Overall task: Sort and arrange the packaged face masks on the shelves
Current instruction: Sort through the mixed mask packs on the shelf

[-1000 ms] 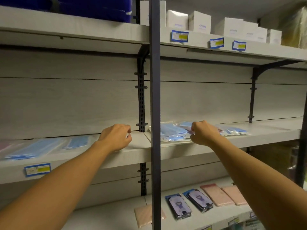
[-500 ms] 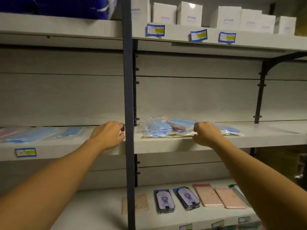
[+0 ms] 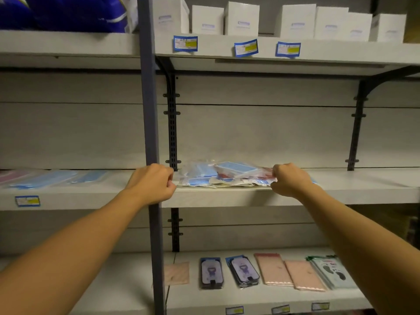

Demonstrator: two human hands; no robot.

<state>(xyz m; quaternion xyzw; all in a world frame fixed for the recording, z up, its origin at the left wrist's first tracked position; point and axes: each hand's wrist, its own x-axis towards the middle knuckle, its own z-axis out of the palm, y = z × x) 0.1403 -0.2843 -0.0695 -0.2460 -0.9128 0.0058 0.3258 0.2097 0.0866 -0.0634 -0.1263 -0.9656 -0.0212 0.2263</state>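
Note:
A loose pile of packaged face masks [image 3: 225, 176], mostly blue in clear plastic, lies on the middle shelf [image 3: 354, 189] just right of the dark upright post [image 3: 148, 110]. My left hand [image 3: 152, 180] is curled at the pile's left edge, fingertips against the plastic. My right hand [image 3: 289, 179] is curled round the pile's right edge and pinches the packets there. More blue mask packets [image 3: 56, 178] lie flat in a row on the left part of the same shelf, with a pink one [image 3: 11, 176] at the far left.
White boxes [image 3: 241, 19] line the top shelf above blue price tags [image 3: 245, 47]; a blue bag [image 3: 63, 12] sits top left. The lower shelf holds dark packets [image 3: 211, 272], pink packets [image 3: 291, 272] and a green-topped packet [image 3: 331, 271]. Black brackets [image 3: 172, 123] run up the back wall.
My left hand has moved right, from the bare shelf left of the post to the pile's left edge. The pile now sits bunched between both hands.

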